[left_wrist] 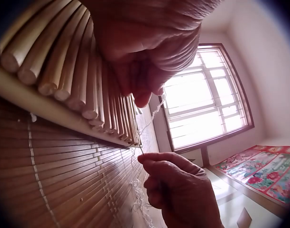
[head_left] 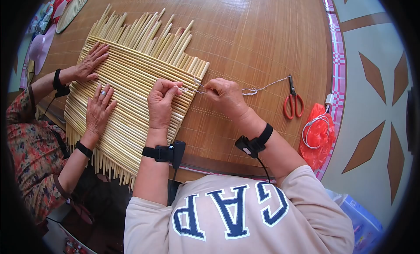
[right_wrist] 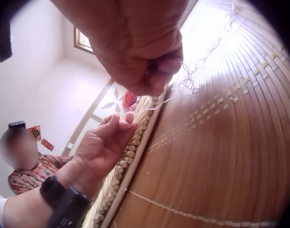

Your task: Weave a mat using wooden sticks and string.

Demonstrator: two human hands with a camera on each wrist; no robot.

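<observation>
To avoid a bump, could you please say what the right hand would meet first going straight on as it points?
Probably the stalk mat, at its nearby edge; depth is unclear, so the right hand might pass above.

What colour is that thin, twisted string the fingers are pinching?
White. The thin, twisted string shows best in the head view.

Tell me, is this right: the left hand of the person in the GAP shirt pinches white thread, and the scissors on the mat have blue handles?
Not entirely: in the head view, the scissors on the mat have red handles, not blue. The left hand does pinch white thread.
</observation>
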